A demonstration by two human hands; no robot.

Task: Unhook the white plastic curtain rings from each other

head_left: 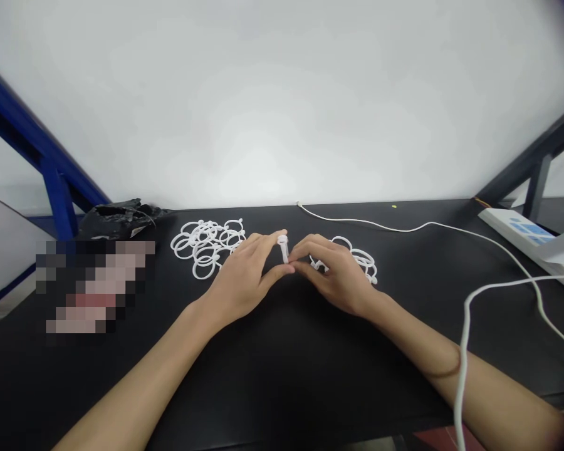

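Observation:
A white plastic ring [284, 249], turned nearly edge-on, stands upright between my two hands in the middle. My left hand [244, 272] is closed on it, index finger at its top and thumb at its lower end. My right hand [336, 269] pinches at the ring's lower end, thumb and forefinger together, touching my left thumb. Behind my left hand lies a heap of similar white rings [204, 241] with small knobs on them. A smaller group of white rings [364, 258] lies behind my right hand and is partly hidden by it.
All of this is on a black table [282, 369] against a white wall. A crumpled black plastic bag [117, 219] lies at the back left, with a blurred patch before it. On the right are a white power strip [531, 235] and a white cable [465, 326] crossing near my right forearm.

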